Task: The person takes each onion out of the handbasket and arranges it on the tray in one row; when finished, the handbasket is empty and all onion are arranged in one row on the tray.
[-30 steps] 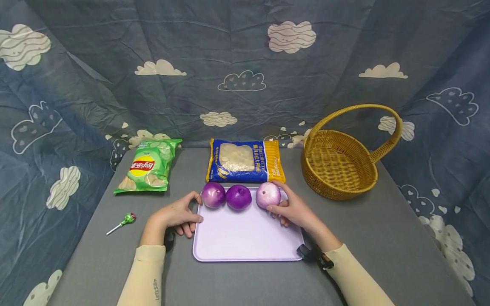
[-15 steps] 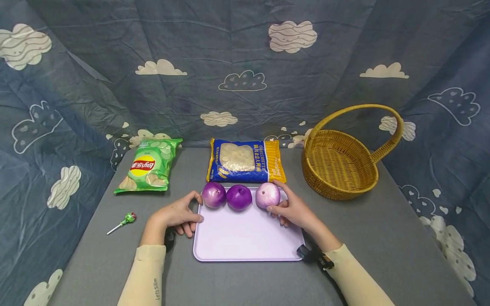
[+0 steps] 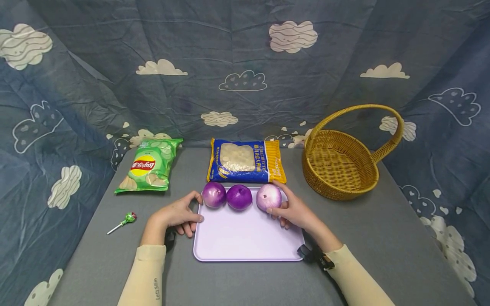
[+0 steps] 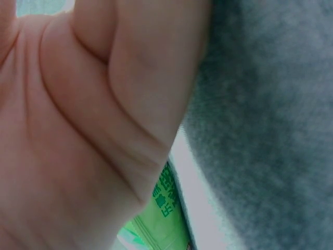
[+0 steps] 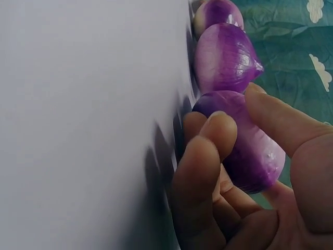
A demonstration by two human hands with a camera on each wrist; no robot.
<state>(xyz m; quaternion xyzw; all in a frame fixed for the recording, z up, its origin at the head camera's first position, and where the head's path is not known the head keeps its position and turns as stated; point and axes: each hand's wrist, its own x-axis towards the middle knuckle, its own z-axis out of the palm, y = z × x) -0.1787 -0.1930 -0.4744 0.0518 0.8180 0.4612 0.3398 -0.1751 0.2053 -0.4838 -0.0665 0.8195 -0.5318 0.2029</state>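
Three shiny purple onions stand in a row along the far side of a pale lilac tray (image 3: pixel 245 242). My right hand (image 3: pixel 294 209) grips the rightmost onion (image 3: pixel 267 196), a paler one, thumb toward me and index finger at its far right side. In the right wrist view, curled fingers (image 5: pixel 197 172) surround that onion (image 5: pixel 260 156), beside the middle onion (image 5: pixel 223 60). The left onion (image 3: pixel 214 195) and the middle one sit close together. My left hand (image 3: pixel 178 214) holds the tray's left edge, thumb over the rim. Only its palm (image 4: pixel 78 130) fills the left wrist view.
Behind the tray lies a blue and yellow pasta bag (image 3: pixel 246 160). A green chip bag (image 3: pixel 149 165) lies at the back left, with a lollipop (image 3: pixel 124 222) nearer me. A wicker basket (image 3: pixel 338 189) with a tall handle stands at the right. Cloud-patterned cloth (image 3: pixel 245 51) hangs behind the table.
The rightmost onion has turned slightly in my right hand, its root spot shifting a little toward me. The left hand, tray and other onions stay where they were.
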